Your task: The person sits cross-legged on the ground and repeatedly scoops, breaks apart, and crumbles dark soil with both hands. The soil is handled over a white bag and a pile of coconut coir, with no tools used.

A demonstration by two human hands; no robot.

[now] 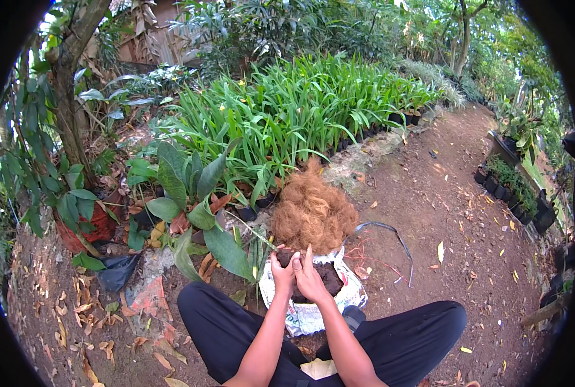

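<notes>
My left hand [282, 276] cups a dark ball of soil [285, 257] above a white woven plastic sack. My right hand [310, 279] presses against the ball from the other side, its thumb on the soil and its fingers fairly straight. A thin pale stem [251, 228] runs from the ball up to the left; its far end lies among leaves. The open sack [360, 293], printed with writing, stands between my legs. Loose dark soil [330, 279] fills it, partly hidden by my hands. A heap of brown coconut fibre [314, 213] lies just beyond the sack.
Broad-leaved snake plants [227, 249] stand close on the left. Behind the fibre grow rows of strappy green plants [287, 121] in black bags. A dark strap [402, 242] and red string [372, 260] lie right of the sack. Potted seedlings [507, 181] line the far right.
</notes>
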